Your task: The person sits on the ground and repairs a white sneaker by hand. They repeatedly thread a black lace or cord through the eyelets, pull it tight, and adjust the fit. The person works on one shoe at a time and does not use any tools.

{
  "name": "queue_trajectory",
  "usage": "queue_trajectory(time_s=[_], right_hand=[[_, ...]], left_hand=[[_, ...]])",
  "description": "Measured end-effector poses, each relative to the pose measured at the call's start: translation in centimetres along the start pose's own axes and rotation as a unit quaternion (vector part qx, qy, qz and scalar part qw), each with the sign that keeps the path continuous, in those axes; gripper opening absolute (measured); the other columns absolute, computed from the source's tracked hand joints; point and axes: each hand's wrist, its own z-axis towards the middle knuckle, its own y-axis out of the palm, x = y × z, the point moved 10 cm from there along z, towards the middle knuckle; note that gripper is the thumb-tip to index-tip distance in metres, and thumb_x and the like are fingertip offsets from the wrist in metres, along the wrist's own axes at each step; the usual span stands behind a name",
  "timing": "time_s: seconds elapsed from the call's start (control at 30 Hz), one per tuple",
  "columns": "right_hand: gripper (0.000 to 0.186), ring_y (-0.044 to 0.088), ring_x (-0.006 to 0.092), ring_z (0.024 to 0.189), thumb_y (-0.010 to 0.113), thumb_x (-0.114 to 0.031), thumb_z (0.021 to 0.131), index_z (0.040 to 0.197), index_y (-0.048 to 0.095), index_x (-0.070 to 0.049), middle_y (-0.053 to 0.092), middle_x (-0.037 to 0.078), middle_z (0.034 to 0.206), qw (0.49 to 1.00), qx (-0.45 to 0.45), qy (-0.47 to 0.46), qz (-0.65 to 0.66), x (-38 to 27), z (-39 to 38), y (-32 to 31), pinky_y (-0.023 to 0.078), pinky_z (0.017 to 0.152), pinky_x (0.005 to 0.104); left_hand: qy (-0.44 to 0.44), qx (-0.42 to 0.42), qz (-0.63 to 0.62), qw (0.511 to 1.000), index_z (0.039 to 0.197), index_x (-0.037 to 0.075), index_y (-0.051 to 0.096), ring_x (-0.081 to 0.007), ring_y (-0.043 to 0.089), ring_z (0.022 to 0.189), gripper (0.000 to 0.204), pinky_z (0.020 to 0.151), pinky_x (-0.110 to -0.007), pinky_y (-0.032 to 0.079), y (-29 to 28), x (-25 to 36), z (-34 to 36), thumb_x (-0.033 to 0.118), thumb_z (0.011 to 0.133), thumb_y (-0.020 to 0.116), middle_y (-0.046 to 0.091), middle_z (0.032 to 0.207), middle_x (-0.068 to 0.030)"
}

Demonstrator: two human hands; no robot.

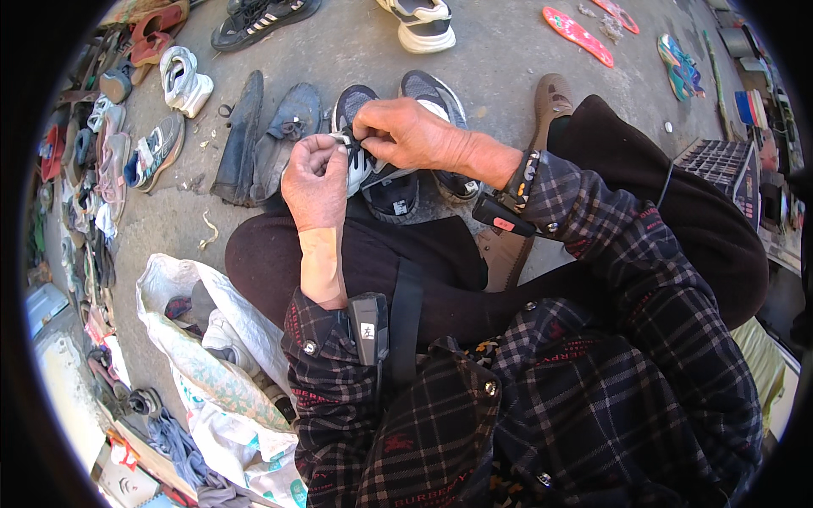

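In front of my crossed legs stands a pair of dark grey sneakers with white soles, the left sneaker (395,200) and the right sneaker (437,95) side by side. Over the left one, my two hands meet. My left hand (315,186) is closed, thumb against fingertips, on a dark shoelace (351,146). From the right, my right hand (411,134) reaches across with bent fingers pinching the same lace. Both hands cover much of the left sneaker's middle, and the lace's exact path is hidden.
Left of the sneakers lie worn dark shoes (296,127). A white woven sack (157,292) holding shoes stands by my left knee. A white sneaker (182,80), a grey sneaker (158,152) and red insoles (578,35) lie around. A dark grid crate (718,169) is at right.
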Motion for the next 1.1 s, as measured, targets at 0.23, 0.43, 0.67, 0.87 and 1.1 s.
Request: queue_trajectory(time_s=[0.23, 0.43, 0.67, 0.87, 1.1], right_hand=[[0.013, 0.056, 0.0199, 0.056, 0.058, -0.002, 0.072, 0.082, 0.051, -0.001, 0.054, 0.01, 0.065, 0.999, -0.003, 0.048, 0.014, 0.8, -0.3, -0.2, 0.045, 0.053, 0.0299], [0.012, 0.057, 0.0191, 0.057, 0.057, -0.002, 0.071, 0.08, 0.05, -0.001, 0.055, 0.01, 0.064, 0.997, 0.025, 0.071, 0.026, 1.2, -0.6, -0.5, 0.045, 0.054, 0.0293], [0.013, 0.057, 0.0262, 0.067, 0.058, 0.001, 0.067, 0.077, 0.051, -0.003, 0.055, 0.009, 0.076, 0.996, 0.091, -0.018, 0.014, 0.1, -0.6, -1.3, 0.046, 0.058, 0.033], [0.014, 0.057, 0.0278, 0.068, 0.058, 0.003, 0.068, 0.079, 0.051, -0.003, 0.054, 0.009, 0.075, 0.995, 0.096, -0.034, 0.014, -0.1, -0.9, -1.1, 0.046, 0.059, 0.0338], [0.013, 0.057, 0.028, 0.068, 0.059, 0.002, 0.069, 0.079, 0.052, -0.003, 0.053, 0.009, 0.074, 0.994, 0.108, -0.006, 0.025, -0.3, -1.1, -1.5, 0.046, 0.058, 0.0336]], left_hand=[[0.048, 0.005, 0.02, 0.999, 0.087, -0.002, 0.056, -0.0057, 0.057, 0.067, 0.01, 0.062, -0.019, 0.046, 0.1, 0.9, -0.1, 0.001, 0.079, 0.061, 0.062, 0.076, -0.0036], [0.064, -0.001, 0.008, 0.998, 0.087, -0.002, 0.056, -0.0053, 0.057, 0.067, 0.008, 0.061, -0.018, 0.046, 0.4, 1.4, -0.3, -0.002, 0.08, 0.059, 0.061, 0.075, -0.0029], [0.042, -0.05, 0.008, 0.998, 0.095, -0.001, 0.055, -0.0065, 0.056, 0.07, 0.018, 0.065, -0.018, 0.046, 1.4, 1.4, -0.4, -0.004, 0.078, 0.059, 0.059, 0.082, -0.0034], [0.023, -0.064, 0.008, 0.998, 0.098, -0.002, 0.054, -0.0074, 0.056, 0.073, 0.024, 0.068, -0.019, 0.047, 1.7, 1.1, -0.6, -0.004, 0.075, 0.062, 0.059, 0.086, -0.0045], [0.033, -0.039, 0.0, 0.999, 0.097, -0.003, 0.055, -0.0083, 0.057, 0.074, 0.024, 0.069, -0.02, 0.047, 1.3, 1.0, -0.4, -0.004, 0.074, 0.062, 0.06, 0.085, -0.0056]])
